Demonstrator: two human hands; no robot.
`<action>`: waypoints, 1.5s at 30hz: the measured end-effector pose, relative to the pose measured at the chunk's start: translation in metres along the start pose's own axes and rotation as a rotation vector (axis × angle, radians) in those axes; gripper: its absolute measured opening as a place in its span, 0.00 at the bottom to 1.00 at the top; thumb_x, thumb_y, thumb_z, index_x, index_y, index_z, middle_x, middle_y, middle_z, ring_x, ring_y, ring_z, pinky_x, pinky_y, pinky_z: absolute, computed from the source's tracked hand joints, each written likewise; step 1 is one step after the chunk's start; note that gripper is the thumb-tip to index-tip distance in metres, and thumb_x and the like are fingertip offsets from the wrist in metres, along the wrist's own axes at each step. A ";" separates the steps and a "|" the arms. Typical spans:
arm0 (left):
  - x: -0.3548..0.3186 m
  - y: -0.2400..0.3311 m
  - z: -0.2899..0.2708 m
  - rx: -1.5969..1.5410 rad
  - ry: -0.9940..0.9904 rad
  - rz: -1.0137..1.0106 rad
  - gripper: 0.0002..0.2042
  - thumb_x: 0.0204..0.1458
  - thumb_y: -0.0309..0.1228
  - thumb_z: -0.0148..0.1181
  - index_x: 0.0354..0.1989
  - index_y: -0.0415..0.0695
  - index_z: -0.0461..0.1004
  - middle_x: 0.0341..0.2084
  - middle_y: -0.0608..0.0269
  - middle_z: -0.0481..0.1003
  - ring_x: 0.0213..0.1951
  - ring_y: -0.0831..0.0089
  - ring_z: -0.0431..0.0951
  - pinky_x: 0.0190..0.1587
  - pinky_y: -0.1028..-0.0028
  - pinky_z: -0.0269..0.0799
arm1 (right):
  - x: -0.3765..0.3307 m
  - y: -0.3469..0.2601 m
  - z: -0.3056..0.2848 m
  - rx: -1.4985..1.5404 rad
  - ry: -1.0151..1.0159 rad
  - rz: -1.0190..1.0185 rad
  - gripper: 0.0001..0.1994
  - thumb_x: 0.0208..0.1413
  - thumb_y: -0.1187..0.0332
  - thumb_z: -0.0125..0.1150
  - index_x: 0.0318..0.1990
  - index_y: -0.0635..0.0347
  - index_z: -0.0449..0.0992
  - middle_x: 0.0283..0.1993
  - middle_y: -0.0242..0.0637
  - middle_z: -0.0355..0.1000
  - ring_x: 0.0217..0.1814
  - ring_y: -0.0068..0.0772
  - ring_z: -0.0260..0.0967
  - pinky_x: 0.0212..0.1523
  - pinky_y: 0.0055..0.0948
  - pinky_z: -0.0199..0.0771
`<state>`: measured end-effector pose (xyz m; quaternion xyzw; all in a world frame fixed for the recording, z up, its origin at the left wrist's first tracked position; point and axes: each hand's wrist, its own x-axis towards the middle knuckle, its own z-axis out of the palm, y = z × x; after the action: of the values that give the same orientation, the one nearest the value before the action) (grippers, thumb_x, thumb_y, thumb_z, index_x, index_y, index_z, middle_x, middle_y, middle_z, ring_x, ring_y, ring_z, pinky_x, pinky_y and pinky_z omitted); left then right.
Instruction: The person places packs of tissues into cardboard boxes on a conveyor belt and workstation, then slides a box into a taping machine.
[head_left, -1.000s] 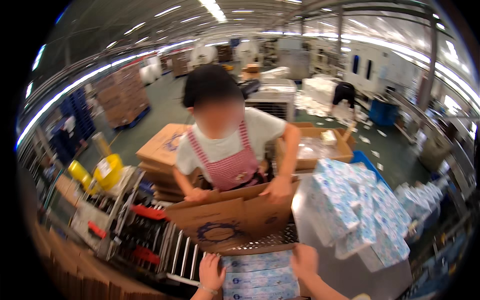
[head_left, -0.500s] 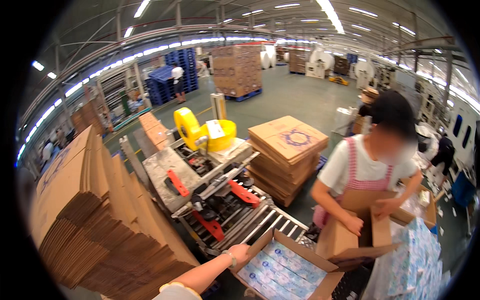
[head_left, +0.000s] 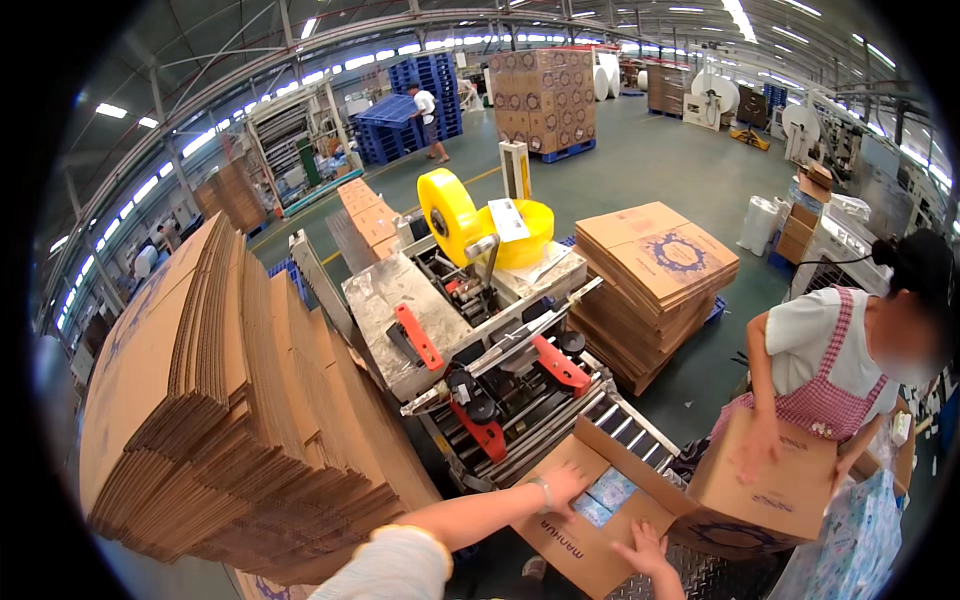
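Observation:
In front of me a brown carton (head_left: pixel 565 553) sits at the near end of a roller conveyor, some of its flaps folded inward. Blue-and-white printed packs (head_left: pixel 611 489) show through the gap between the flaps. My left hand (head_left: pixel 562 488), a band at its wrist, lies on the left flap with fingers stretched. On the near right part of the carton rests my right hand (head_left: pixel 648 553), its fingers spread. The far flap (head_left: pixel 632 465) stands up. Neither hand grips anything.
A carton-taping machine (head_left: pixel 480 345) with yellow tape rolls (head_left: pixel 525 232) stands ahead. Flat cartons are stacked at left (head_left: pixel 200 400) and beyond the rollers (head_left: pixel 655 255). At right, a co-worker in a checked apron (head_left: pixel 820 395) handles another carton (head_left: pixel 765 475), beside bagged packs (head_left: pixel 850 535).
My left hand has moved from the carton's left edge onto its flap, and my right hand has come into view. Flaps now cover most packs. The co-worker's carton has been turned. The view has shifted.

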<state>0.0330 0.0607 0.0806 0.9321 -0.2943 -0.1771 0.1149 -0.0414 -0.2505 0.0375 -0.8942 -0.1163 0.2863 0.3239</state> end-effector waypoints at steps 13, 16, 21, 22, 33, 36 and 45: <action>-0.040 0.047 0.083 0.076 0.332 -0.200 0.36 0.62 0.58 0.48 0.73 0.46 0.58 0.72 0.59 0.60 0.74 0.61 0.56 0.73 0.43 0.41 | -0.020 0.030 0.104 0.882 0.693 0.170 0.54 0.54 0.61 0.74 0.77 0.67 0.38 0.77 0.57 0.45 0.77 0.53 0.49 0.74 0.46 0.53; -0.027 0.030 0.088 0.075 0.285 -0.201 0.39 0.62 0.59 0.45 0.77 0.52 0.50 0.76 0.63 0.53 0.77 0.62 0.50 0.73 0.37 0.37 | 0.016 0.011 0.099 1.511 0.745 0.271 0.42 0.67 0.56 0.59 0.77 0.63 0.40 0.78 0.50 0.46 0.76 0.49 0.51 0.72 0.44 0.56; 0.027 -0.053 0.040 0.153 0.280 -0.159 0.40 0.60 0.62 0.46 0.77 0.54 0.51 0.77 0.56 0.49 0.78 0.58 0.46 0.69 0.28 0.35 | 0.096 -0.027 0.090 1.238 0.890 0.262 0.34 0.73 0.53 0.45 0.77 0.62 0.44 0.77 0.51 0.50 0.74 0.47 0.56 0.71 0.41 0.57; 0.035 -0.066 0.031 0.159 0.273 -0.179 0.41 0.60 0.63 0.47 0.77 0.54 0.51 0.77 0.54 0.48 0.78 0.57 0.45 0.69 0.27 0.35 | 0.114 -0.033 0.082 1.167 0.894 0.274 0.34 0.74 0.53 0.45 0.77 0.62 0.44 0.77 0.52 0.51 0.74 0.48 0.56 0.71 0.41 0.58; 0.057 -0.218 -0.019 0.085 0.398 -0.409 0.41 0.57 0.50 0.57 0.71 0.32 0.55 0.73 0.44 0.53 0.76 0.52 0.49 0.75 0.50 0.43 | 0.292 -0.116 0.059 0.502 0.880 0.199 0.34 0.74 0.56 0.42 0.74 0.76 0.44 0.73 0.72 0.51 0.74 0.64 0.55 0.73 0.46 0.55; 0.029 -0.178 -0.042 0.062 0.341 -0.387 0.37 0.53 0.38 0.63 0.69 0.32 0.59 0.73 0.45 0.55 0.75 0.53 0.53 0.75 0.50 0.46 | 0.324 -0.142 0.064 0.490 0.980 0.187 0.30 0.73 0.59 0.45 0.71 0.76 0.51 0.68 0.70 0.58 0.69 0.66 0.61 0.68 0.48 0.64; -0.312 0.061 -0.137 0.535 0.962 -0.614 0.17 0.46 0.32 0.70 0.47 0.53 0.82 0.65 0.59 0.69 0.68 0.59 0.63 0.71 0.50 0.50 | 0.332 -0.185 0.041 1.283 -0.139 0.132 0.48 0.60 0.26 0.41 0.80 0.42 0.38 0.84 0.40 0.35 0.83 0.54 0.32 0.70 0.78 0.28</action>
<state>-0.1821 0.2114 0.3063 0.9459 0.0374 0.3169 -0.0589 0.1994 0.0422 -0.0136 -0.5076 0.1125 0.3754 0.7673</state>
